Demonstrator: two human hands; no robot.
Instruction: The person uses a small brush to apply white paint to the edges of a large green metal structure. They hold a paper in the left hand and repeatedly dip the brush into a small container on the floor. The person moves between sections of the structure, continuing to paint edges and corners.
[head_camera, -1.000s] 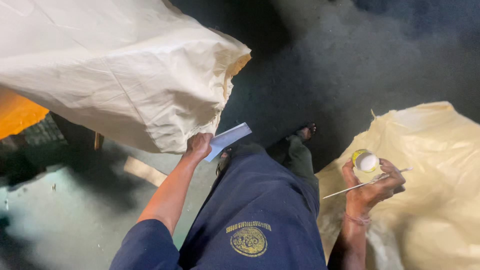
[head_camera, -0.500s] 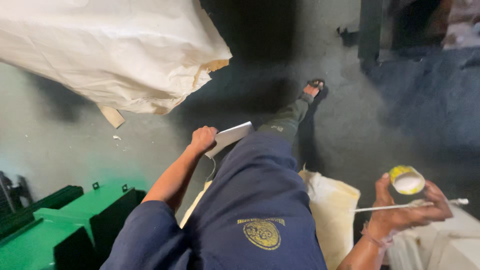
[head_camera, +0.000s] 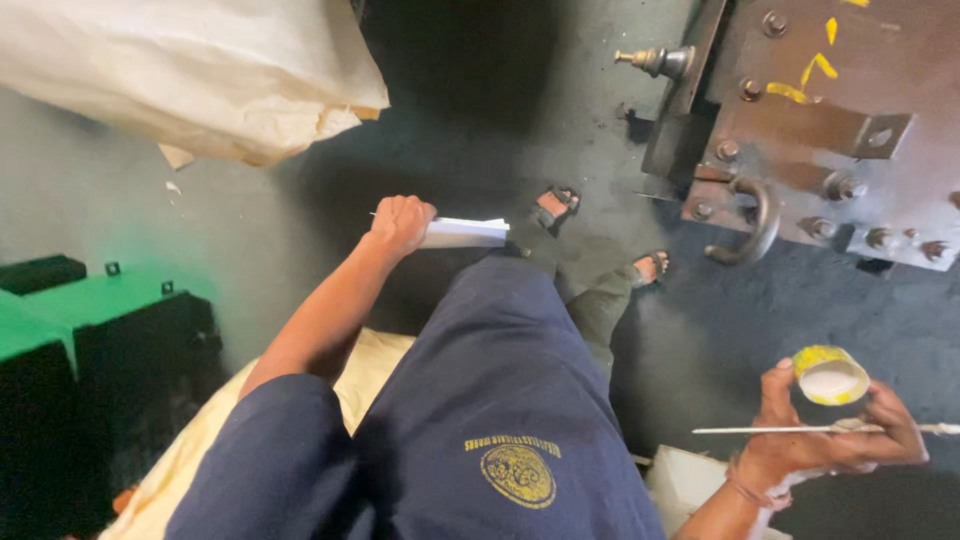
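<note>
The person stands and looks down along a dark blue shirt (head_camera: 500, 400) with a round yellow emblem on it. The left hand (head_camera: 398, 224) is closed as a fist around a folded white paper (head_camera: 463, 233), which sticks out to the right of the fist, above the dark floor (head_camera: 480, 130) and just beside the sandalled foot (head_camera: 553, 205). The right hand (head_camera: 815, 425) is low at the right side of the view; its fingers are curled around a small round yellow container (head_camera: 830, 375) with a white content, which is open upward, and the same hand also holds a thin white stick (head_camera: 770, 430) that lies almost level across the fingers and points to the left. The two hands are well apart, with the body between them. Above the right hand, at the upper right, there is a heavy grey metal machine part (head_camera: 830, 130) with bolts, a curved handle and some yellow paint marks. At the upper left lies a big pale sack (head_camera: 180, 70) with a torn edge. At the left side stands a green machine block (head_camera: 90, 310), and under the left arm I can see a pale yellow sack (head_camera: 370, 365) near the person's legs.
</note>
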